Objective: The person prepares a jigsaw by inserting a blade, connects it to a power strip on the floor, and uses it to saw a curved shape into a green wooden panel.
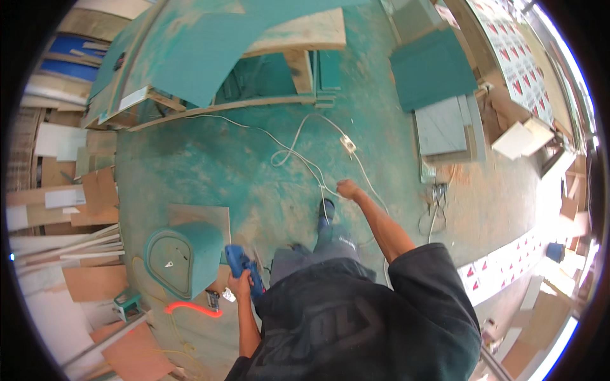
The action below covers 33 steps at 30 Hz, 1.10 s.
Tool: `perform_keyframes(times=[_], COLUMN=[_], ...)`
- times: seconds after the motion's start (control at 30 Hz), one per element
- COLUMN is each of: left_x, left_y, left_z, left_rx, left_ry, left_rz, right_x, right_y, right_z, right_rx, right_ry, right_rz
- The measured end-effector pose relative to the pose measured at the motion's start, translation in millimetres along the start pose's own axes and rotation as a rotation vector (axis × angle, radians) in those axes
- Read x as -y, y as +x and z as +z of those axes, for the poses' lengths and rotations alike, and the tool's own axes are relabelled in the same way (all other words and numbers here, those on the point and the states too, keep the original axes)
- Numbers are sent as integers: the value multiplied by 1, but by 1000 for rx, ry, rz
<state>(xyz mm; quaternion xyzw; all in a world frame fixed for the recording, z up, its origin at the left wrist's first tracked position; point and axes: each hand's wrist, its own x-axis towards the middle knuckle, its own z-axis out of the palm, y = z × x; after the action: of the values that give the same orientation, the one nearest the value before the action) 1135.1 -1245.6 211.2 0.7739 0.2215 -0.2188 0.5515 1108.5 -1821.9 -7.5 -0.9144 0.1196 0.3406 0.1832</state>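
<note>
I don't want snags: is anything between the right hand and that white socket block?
Nothing visible: only floor shows between the right hand and the white socket block. White cord runs to either side.

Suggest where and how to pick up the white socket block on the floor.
Likely best: grip the white socket block by its long sides at the middle, from above. It lies on the green floor, longer than wide, with white cord running off both ends, so avoid the ends. The right hand is nearer.
</note>
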Motion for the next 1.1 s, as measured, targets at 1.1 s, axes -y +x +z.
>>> perform_keyframes(times=[1.1], left_x=[-402], left_y=[138], left_z=[45], left_rx=[899], left_ry=[-681], left_rz=[-229], right_x=[452], right_y=[26], right_z=[-192], right_rx=[420], right_ry=[1987], right_rz=[-643])
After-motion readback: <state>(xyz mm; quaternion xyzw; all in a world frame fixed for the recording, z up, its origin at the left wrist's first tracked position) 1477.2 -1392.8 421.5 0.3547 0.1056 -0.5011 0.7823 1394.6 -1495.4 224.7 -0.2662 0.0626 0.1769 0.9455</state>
